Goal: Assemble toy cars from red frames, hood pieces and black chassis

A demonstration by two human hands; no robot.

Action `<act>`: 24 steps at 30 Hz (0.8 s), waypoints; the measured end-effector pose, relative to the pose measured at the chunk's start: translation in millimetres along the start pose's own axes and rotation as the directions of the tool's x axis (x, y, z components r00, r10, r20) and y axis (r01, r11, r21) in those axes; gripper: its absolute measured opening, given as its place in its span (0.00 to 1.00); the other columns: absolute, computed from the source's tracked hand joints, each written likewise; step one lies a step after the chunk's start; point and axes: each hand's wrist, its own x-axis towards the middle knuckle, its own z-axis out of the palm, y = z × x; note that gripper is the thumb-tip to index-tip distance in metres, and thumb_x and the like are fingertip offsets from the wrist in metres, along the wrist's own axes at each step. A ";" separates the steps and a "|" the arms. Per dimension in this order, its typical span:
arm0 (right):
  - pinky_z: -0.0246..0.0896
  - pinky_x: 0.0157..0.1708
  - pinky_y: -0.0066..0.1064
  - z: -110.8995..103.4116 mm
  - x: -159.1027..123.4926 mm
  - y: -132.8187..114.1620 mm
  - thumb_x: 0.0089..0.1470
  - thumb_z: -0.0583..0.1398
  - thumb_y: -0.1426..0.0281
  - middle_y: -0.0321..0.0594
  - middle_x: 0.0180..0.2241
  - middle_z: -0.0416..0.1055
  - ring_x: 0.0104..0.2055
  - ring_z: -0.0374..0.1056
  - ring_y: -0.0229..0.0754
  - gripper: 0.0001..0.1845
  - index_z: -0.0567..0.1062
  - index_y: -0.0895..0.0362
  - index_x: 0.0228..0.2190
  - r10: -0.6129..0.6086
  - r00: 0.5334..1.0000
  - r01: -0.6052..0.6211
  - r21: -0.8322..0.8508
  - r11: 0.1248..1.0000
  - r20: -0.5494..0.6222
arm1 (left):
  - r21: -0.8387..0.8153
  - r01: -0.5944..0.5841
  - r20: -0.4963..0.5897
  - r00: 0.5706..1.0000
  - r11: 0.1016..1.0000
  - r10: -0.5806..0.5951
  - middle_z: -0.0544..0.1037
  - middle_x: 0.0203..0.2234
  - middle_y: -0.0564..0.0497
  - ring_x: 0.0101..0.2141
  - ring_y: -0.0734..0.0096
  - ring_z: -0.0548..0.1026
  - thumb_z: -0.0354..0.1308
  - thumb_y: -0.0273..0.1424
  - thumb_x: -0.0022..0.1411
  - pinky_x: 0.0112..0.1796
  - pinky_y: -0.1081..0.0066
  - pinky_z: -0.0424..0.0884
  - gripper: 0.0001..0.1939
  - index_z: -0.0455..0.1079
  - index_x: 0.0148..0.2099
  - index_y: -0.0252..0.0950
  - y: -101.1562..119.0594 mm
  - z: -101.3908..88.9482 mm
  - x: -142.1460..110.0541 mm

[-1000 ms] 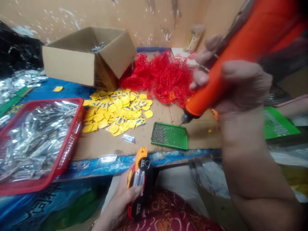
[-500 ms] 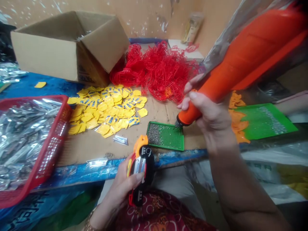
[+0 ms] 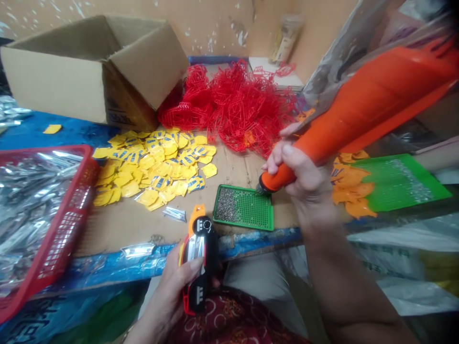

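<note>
My left hand [image 3: 174,282] grips a toy car [image 3: 210,251], with its black wheel side turned up, an orange end pointing away and a silver strip under my thumb. It is held low, in front of the table's near edge. In my right hand [image 3: 304,179] is a large orange electric screwdriver [image 3: 358,107], slanting down to the left. Its tip hovers at or just over the right side of a small green tray [image 3: 247,225]; whether it touches is unclear. Tiny metal screws [image 3: 226,203] are heaped in the tray's left part.
Yellow printed pieces [image 3: 154,162] lie left of centre, tangled red plastic frames [image 3: 240,110] behind. A red basket [image 3: 77,210] holds silver parts at left, below a cardboard box [image 3: 53,81]. Orange pieces [image 3: 353,184] and another green tray [image 3: 398,198] are at right, near another person's arm [image 3: 439,153].
The screwdriver has tilted flatter, its rear end lower, with the tip slightly further left. The toy car has shifted a little left and towards me. The whole view has also shifted slightly.
</note>
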 end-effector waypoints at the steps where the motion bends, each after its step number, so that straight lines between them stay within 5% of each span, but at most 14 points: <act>1: 0.67 0.21 0.30 0.1 -0.4 1.3 0.48 0.68 0.60 0.26 0.21 0.63 0.18 0.63 0.33 0.14 0.73 0.49 0.37 -0.011 1.000 0.011 0.005 1.000 -0.003 | 0.000 -0.002 -0.001 1.000 1.000 0.002 0.80 0.30 0.46 0.24 0.63 0.78 0.70 0.41 0.46 0.23 0.69 0.73 0.25 0.72 0.44 0.33 0.0 -0.2 0.1; 14: 0.66 0.20 0.34 2.1 -1.2 9.7 0.45 0.69 0.61 0.26 0.21 0.64 0.18 0.61 0.34 0.15 0.69 0.47 0.31 0.029 0.998 -0.029 -0.006 1.000 -0.053 | -0.001 -0.021 0.001 1.000 1.000 0.021 0.80 0.29 0.46 0.21 0.66 0.76 0.70 0.41 0.47 0.22 0.70 0.73 0.28 0.70 0.47 0.32 -3.1 -1.0 0.5; 24: 0.67 0.22 0.33 2.6 -2.2 11.8 0.48 0.68 0.60 0.27 0.21 0.64 0.18 0.63 0.34 0.14 0.73 0.47 0.36 0.016 1.000 -0.016 -0.030 0.999 -0.012 | -0.012 -0.018 0.021 1.000 1.000 0.019 0.79 0.27 0.47 0.20 0.69 0.74 0.70 0.41 0.46 0.22 0.71 0.71 0.24 0.71 0.43 0.33 -0.7 1.1 -0.8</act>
